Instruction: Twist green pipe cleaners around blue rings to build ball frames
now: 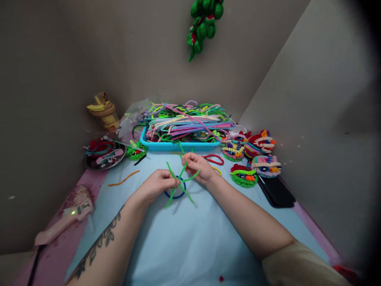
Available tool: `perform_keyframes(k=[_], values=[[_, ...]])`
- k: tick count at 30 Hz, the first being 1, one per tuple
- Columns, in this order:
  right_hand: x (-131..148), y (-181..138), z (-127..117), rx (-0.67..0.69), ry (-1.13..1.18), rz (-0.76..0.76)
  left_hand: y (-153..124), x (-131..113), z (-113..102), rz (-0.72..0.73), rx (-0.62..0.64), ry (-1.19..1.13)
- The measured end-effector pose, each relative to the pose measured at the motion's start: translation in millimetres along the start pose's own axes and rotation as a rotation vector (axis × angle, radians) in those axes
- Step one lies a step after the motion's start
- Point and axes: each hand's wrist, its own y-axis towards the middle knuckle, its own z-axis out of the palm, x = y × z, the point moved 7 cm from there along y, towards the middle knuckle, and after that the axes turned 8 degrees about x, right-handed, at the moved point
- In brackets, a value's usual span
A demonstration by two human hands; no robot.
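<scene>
Several green pipe cleaners [187, 191] cross one another in a star shape, and my left hand [159, 183] pinches them near the crossing. My right hand [198, 166], fingers closed, grips one green strand at the upper right of the star. Below and behind the star a blue pipe cleaner ring [176, 197] shows on the light blue table cover [166, 246]. Just past my right hand lie a red pipe cleaner loop [218, 159] and a partly hidden yellow one [218, 171]. An orange pipe cleaner [123, 178] rests to the left.
A blue tray [184, 147] heaped with pipe cleaners stands at the back. Colourful bird-faced pieces [244, 176] and a black phone [276, 192] are on the right. On the left are a metal bowl [105, 163], a pink glue gun [59, 226] and a yellow cup [108, 119].
</scene>
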Motion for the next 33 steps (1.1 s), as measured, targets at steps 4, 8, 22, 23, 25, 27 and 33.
perform_keyframes(k=[4,8,22,23,25,27,33], values=[[8.1,-3.0,1.0,-0.024,-0.039,-0.107,-0.4,0.2,-6.5,-0.011,-0.056,-0.012],[4.7,0.3,-8.0,-0.068,0.058,-0.071,-2.7,-2.1,-20.7,0.032,-0.158,-0.027],[33.7,-6.8,-15.1,-0.244,-0.611,-0.145,-3.0,1.3,-39.2,0.063,-0.288,-0.001],[36.9,-8.5,-15.7,-0.288,-0.656,-0.176,-2.8,1.3,-38.8,0.064,-0.296,-0.002],[37.9,-9.2,-16.9,-0.316,-0.674,-0.208,-2.8,2.1,-39.1,0.062,-0.326,-0.022],[31.1,-6.4,-18.8,-0.280,-0.583,-0.180,-2.8,4.0,-40.1,0.062,-0.355,-0.065],[6.6,1.8,-1.8,-0.018,-0.552,-0.004,2.6,7.2,-31.8,0.128,-0.291,-0.206]])
